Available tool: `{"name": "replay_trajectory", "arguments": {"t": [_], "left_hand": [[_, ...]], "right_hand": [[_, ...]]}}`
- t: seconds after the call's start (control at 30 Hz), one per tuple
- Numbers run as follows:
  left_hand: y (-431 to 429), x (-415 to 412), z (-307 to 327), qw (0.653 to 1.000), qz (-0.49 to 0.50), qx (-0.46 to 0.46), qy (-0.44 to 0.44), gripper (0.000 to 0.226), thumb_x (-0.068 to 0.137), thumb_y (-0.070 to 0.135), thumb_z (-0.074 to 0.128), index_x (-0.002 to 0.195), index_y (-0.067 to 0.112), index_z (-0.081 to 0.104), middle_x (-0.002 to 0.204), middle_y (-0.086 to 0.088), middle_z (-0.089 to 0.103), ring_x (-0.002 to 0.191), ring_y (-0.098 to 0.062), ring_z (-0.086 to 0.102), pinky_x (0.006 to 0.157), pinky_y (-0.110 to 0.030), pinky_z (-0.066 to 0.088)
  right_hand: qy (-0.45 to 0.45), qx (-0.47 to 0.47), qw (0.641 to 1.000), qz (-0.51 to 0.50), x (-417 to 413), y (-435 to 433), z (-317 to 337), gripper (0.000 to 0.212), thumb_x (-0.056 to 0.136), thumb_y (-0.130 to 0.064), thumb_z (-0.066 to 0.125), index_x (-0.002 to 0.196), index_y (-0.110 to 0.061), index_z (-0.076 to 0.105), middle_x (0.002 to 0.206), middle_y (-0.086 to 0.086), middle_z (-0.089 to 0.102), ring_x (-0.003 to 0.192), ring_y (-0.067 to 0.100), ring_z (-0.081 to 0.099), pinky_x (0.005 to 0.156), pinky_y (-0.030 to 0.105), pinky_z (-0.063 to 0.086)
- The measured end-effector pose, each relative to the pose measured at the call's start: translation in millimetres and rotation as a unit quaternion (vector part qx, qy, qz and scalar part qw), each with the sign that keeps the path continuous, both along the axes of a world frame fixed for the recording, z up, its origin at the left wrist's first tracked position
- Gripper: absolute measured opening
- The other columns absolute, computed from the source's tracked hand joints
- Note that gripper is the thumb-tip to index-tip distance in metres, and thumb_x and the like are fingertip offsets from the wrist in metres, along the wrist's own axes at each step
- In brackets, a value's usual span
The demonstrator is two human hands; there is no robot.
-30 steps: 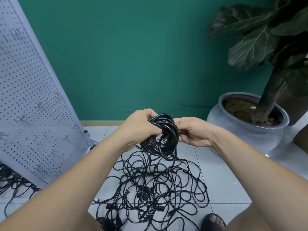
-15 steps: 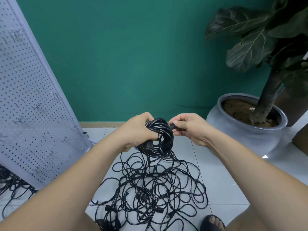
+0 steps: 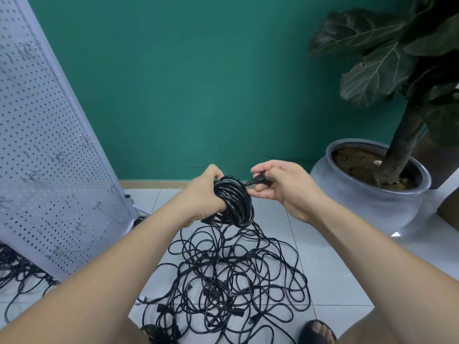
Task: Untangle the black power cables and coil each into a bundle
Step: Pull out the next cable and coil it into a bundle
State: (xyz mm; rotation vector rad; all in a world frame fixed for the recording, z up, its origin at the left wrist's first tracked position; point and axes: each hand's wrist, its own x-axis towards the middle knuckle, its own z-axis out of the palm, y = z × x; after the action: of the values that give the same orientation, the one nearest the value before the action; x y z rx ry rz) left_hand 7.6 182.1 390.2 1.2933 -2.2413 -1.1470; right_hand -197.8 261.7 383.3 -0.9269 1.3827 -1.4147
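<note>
Head view, centre of frame. I see the left hand (image 3: 201,197) gripping a coiled bundle (image 3: 233,202) of black cable, held up above the floor. The right hand (image 3: 285,187) sits just right of it, thumb and fingers pinching the plug (image 3: 258,180) at the cable's free end. A short run of cord joins plug to coil.

Lower centre: the tangled pile (image 3: 231,281) of black cables lies on the tiled floor (image 3: 335,281), its top strands reaching up to the bundle.

A perforated panel (image 3: 49,157) leans at left, with more cables (image 3: 17,269) at its foot, lower left. A grey plant pot (image 3: 372,194) stands at right, and a sandalled foot (image 3: 318,331) shows at the bottom edge.
</note>
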Motion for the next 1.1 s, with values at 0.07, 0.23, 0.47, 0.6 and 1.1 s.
{"name": "replay_trajectory", "arguments": {"t": [0.07, 0.23, 0.47, 0.6, 1.1], "left_hand": [[-3.8, 0.2, -3.0, 1.0, 0.005, -0.015, -0.018, 0.035, 0.081, 0.01, 0.067, 0.104, 0.025, 0.046, 0.081, -0.008, 0.065, 0.058, -0.022, 0.053, 0.042, -0.025, 0.044], [-7.0, -3.2, -11.9, 0.996, -0.028, -0.068, -0.06, 0.026, 0.085, 0.021, 0.068, 0.099, 0.035, 0.052, 0.082, -0.002, 0.068, 0.057, -0.018, 0.054, 0.041, -0.024, 0.043], [-6.4, -8.3, -11.4, 0.985, -0.044, -0.117, -0.119, 0.012, 0.087, 0.023, 0.063, 0.087, 0.025, 0.052, 0.075, 0.004, 0.063, 0.064, -0.018, 0.054, 0.048, -0.027, 0.035], [-9.4, -10.6, -13.0, 0.977, -0.05, -0.127, -0.163, 0.016, 0.086, 0.015, 0.061, 0.084, 0.027, 0.05, 0.077, 0.002, 0.066, 0.064, -0.018, 0.059, 0.045, -0.025, 0.036], [-23.6, -11.9, -16.8, 0.965, -0.038, -0.175, -0.192, 0.016, 0.088, 0.011, 0.054, 0.09, 0.027, 0.052, 0.083, 0.001, 0.068, 0.068, -0.022, 0.066, 0.057, -0.033, 0.052]], "right_hand": [[0.014, -0.007, 1.0, -0.013, 9.6, 3.3, 3.2, 0.032, 0.104, 0.007, 0.039, 0.107, 0.006, 0.071, 0.097, 0.02, 0.062, 0.072, 0.025, 0.066, 0.091, 0.049, 0.065], [0.096, -0.024, 0.995, -0.016, 23.3, 10.2, 6.1, 0.009, 0.102, -0.004, 0.069, 0.099, 0.001, 0.076, 0.089, 0.014, 0.068, 0.078, 0.025, 0.072, 0.09, 0.041, 0.067], [0.313, 0.013, 0.95, -0.004, 10.7, 11.9, 2.4, 0.023, 0.08, -0.017, 0.094, 0.089, -0.02, 0.073, 0.089, -0.001, 0.081, 0.072, 0.012, 0.063, 0.086, 0.042, 0.059], [0.354, 0.01, 0.934, -0.047, 9.0, 9.4, 0.7, 0.015, 0.089, -0.018, 0.084, 0.087, -0.022, 0.07, 0.076, -0.005, 0.078, 0.074, 0.011, 0.078, 0.086, 0.042, 0.063], [0.15, 0.015, 0.978, -0.148, -39.8, 7.7, 11.4, 0.012, 0.088, 0.004, 0.083, 0.089, 0.002, 0.072, 0.069, 0.015, 0.066, 0.06, 0.022, 0.067, 0.086, 0.056, 0.067]]}}
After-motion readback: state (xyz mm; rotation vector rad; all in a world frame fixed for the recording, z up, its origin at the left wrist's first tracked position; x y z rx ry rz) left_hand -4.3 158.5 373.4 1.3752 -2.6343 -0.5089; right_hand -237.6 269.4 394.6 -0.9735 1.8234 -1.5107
